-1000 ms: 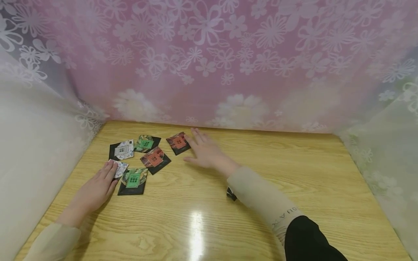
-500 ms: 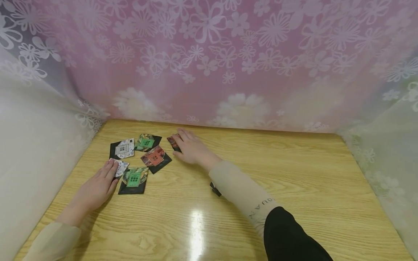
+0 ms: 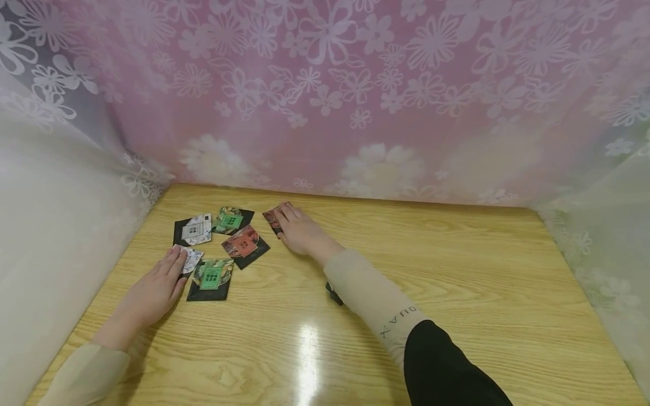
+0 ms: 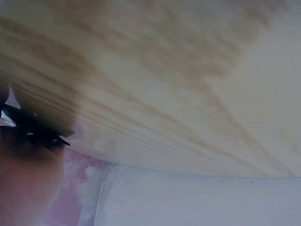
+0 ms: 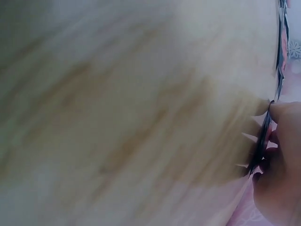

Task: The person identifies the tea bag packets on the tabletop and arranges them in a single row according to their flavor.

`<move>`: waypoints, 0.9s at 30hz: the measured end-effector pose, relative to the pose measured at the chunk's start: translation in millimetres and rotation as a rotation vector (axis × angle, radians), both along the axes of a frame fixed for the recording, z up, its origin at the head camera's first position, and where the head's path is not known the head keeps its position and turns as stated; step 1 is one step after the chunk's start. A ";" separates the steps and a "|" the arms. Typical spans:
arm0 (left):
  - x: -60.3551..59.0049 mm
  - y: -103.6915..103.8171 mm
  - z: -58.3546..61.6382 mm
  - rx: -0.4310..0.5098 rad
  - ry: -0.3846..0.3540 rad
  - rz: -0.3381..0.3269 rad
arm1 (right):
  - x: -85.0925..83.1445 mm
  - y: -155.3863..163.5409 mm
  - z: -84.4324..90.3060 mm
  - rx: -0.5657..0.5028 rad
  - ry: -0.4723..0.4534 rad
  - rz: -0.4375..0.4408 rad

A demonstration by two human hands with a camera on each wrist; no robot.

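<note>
My left hand (image 3: 154, 290) lies with its fingers straight on a small white-patterned sachet (image 3: 193, 259), covering part of it. At the back, my right hand (image 3: 302, 232) rests its fingers over a red-and-black sachet (image 3: 271, 217), whose left edge shows. The right wrist view has the thumb and fingertips of the right hand (image 5: 282, 174) right at the thin edge of that sachet (image 5: 262, 139). Between the hands lie another red sachet (image 3: 246, 247), a green one behind it (image 3: 231, 220), a green one in front (image 3: 209, 282) and a second white-patterned one (image 3: 194, 230).
The sachets are spread over the left half of the wooden table (image 3: 457, 293). A pink floral curtain (image 3: 325, 129) hangs along the back edge, with pale cloth (image 3: 66, 225) at both sides. A small black object (image 3: 333, 294) shows beside the right sleeve.
The right hand has moved left onto the back red sachet and covers most of it. The left hand has stayed on the white-patterned sachet.
</note>
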State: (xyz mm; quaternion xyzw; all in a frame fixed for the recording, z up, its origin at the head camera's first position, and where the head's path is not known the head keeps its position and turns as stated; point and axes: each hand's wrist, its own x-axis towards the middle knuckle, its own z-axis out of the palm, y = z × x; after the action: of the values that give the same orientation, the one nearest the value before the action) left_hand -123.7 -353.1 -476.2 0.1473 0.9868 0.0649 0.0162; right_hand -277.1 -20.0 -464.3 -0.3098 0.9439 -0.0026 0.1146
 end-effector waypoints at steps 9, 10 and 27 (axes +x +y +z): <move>-2.8 0.1 2.1 0.005 0.009 -0.014 | 0.9 9.6 -1.3 -0.004 0.012 0.022; -3.0 -0.1 2.1 0.004 0.010 -0.015 | 1.5 11.0 -0.6 -0.004 0.013 0.027; 0.7 0.1 -1.1 0.010 -0.043 0.008 | 11.5 43.5 3.5 -0.002 -0.027 0.008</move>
State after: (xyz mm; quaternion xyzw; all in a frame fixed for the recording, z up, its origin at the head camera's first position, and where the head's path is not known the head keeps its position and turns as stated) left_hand -123.0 -353.0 -477.3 0.1423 0.9865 0.0731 0.0363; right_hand -265.6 23.5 -460.8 -0.3137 0.9410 -0.0073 0.1270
